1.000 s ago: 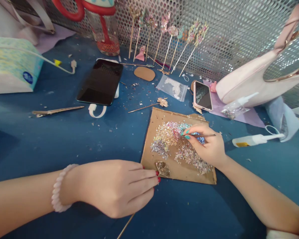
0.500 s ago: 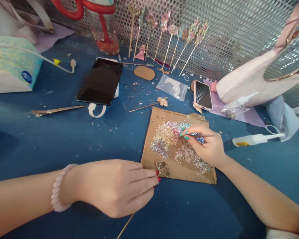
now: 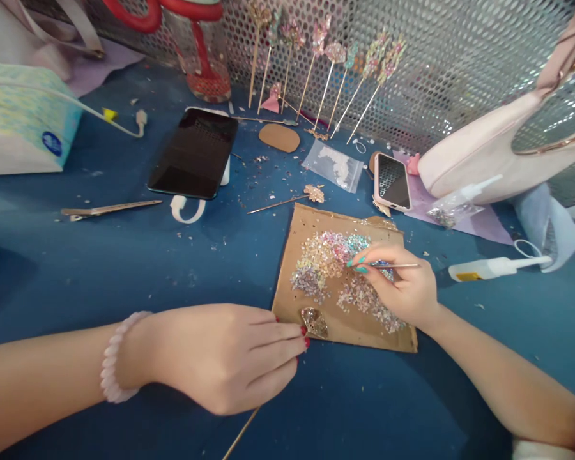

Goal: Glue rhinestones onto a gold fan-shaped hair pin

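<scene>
My left hand (image 3: pixel 230 358) is closed around a hairpin with a thin metal stick (image 3: pixel 241 434), which comes out below the palm. Its fan-shaped gold ornament (image 3: pixel 315 322) rests by my fingertips on the lower edge of a cardboard sheet (image 3: pixel 287 255). Between the fingertips of my right hand (image 3: pixel 402 281) is a slim metal tool (image 3: pixel 402 266), pinched low over the cardboard. Its tip points left into small sequin-like pieces (image 3: pixel 326 255) heaped in pink, yellow, blue and lilac. More pale pieces (image 3: pixel 364 297) lie beneath this hand, which hides part of them.
Several decorated hairpins (image 3: pixel 333 54) lean against a perforated metal panel (image 3: pixel 460 64). Another hairpin (image 3: pixel 313 193) lies above the cardboard. Around it are a tablet (image 3: pixel 196 153), a phone (image 3: pixel 391 181), a zip bag (image 3: pixel 334 165), a glue bottle (image 3: pixel 482 269), a hair clip (image 3: pixel 112 209) and a tissue pack (image 3: pixel 29 121).
The tool in my right hand has tilted slightly, its rear end shifting right. My left hand keeps its grip on the hairpin. The whole view has moved a little.
</scene>
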The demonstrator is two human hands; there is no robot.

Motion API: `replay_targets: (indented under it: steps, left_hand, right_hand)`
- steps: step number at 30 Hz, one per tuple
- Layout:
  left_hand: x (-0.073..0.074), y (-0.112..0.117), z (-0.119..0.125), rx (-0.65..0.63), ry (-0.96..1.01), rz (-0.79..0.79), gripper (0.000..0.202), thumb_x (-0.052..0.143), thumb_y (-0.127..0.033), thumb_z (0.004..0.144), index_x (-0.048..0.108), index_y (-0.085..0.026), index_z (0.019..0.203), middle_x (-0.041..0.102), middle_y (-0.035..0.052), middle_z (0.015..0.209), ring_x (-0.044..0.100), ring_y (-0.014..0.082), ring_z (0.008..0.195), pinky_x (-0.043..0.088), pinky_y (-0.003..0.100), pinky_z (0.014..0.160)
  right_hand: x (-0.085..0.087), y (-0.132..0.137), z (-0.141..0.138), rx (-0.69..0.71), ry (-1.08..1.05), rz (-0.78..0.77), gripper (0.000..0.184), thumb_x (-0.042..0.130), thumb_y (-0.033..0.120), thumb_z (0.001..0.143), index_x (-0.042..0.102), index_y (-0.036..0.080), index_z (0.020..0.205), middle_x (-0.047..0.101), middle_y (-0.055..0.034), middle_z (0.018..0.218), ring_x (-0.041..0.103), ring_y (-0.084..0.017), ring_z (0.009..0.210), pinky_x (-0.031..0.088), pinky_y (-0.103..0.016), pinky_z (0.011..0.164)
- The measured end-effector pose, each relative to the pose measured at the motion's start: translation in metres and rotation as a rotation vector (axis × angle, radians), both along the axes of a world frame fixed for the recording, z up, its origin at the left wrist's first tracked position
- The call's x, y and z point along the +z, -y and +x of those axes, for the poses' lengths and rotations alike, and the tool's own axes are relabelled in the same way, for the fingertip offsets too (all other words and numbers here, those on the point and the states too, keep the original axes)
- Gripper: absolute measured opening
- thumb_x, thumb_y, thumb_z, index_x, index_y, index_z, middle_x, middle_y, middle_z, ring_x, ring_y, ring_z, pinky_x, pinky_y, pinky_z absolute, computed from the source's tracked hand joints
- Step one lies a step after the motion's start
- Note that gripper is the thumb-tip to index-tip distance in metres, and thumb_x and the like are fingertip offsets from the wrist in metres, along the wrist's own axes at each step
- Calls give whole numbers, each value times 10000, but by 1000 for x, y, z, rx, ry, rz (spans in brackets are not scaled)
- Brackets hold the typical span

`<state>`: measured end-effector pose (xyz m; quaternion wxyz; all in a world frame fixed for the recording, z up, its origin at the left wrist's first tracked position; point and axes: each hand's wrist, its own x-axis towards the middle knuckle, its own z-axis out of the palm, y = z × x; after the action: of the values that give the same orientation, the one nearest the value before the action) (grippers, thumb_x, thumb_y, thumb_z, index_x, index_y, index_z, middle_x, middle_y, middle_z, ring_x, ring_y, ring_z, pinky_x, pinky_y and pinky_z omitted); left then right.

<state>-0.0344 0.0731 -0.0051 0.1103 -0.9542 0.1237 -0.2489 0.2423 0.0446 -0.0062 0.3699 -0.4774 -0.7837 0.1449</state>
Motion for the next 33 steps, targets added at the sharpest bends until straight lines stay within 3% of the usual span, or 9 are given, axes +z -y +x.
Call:
replay_targets:
  steps: [5, 12, 15, 20, 25, 29, 33]
  left_hand:
    - [-1, 1, -1, -18, 4, -71, 201, 590, -295, 793, 729, -244, 929, 715, 6, 1020, 667, 168, 928, 607, 208, 739]
    - [1, 0, -1, -26, -4, -42, 214, 572, -291, 801, 726, -260, 947, 713, 4, 1024, 678, 172, 893, 611, 221, 779]
    - [1, -1, -1, -39, -11, -58, 229, 586, -292, 793, 725, -229, 964, 709, 24, 1036, 675, 185, 906, 611, 223, 771]
    - [2, -2, -1, -43, 2, 4, 201, 580, -331, 800, 725, -317, 940, 712, -28, 1019, 670, 167, 909, 603, 194, 761]
    - [3, -1, -1, -31, 5, -38, 221, 573, -314, 788, 733, -272, 935, 717, -13, 1010, 671, 163, 891, 609, 208, 764]
    - [2, -2, -1, -41, 13, -9, 211, 581, -328, 781, 727, -318, 934, 715, -41, 1008, 671, 167, 908, 607, 207, 764]
    - [2, -2, -1, -54, 4, -21, 219, 594, -323, 777, 730, -292, 945, 711, -5, 1027, 669, 183, 939, 599, 199, 749]
  right_hand:
    - [7, 9, -13, 243, 10, 60, 163, 557, 77, 831, 570, 213, 920, 686, -32, 778, 649, -151, 727, 530, -344, 697]
    - [13, 19, -18, 443, 166, 77, 106, 576, 123, 843, 572, 176, 935, 702, -37, 792, 636, -139, 752, 512, -326, 743]
    - [13, 20, -19, 454, 209, 94, 106, 583, 129, 837, 572, 168, 935, 707, -41, 795, 637, -143, 769, 509, -319, 760]
    - [12, 19, -18, 440, 163, 69, 106, 562, 132, 849, 557, 185, 940, 695, -27, 776, 642, -135, 749, 509, -318, 759]
    - [11, 17, -17, 434, 138, 58, 113, 567, 108, 835, 563, 177, 924, 687, -38, 754, 640, -137, 730, 504, -311, 715]
    - [12, 16, -16, 434, 130, 58, 121, 564, 109, 833, 560, 183, 929, 684, -31, 754, 643, -138, 726, 503, -309, 704]
    - [11, 16, -16, 413, 133, 67, 138, 559, 120, 840, 550, 206, 946, 688, -14, 758, 648, -135, 726, 506, -305, 704]
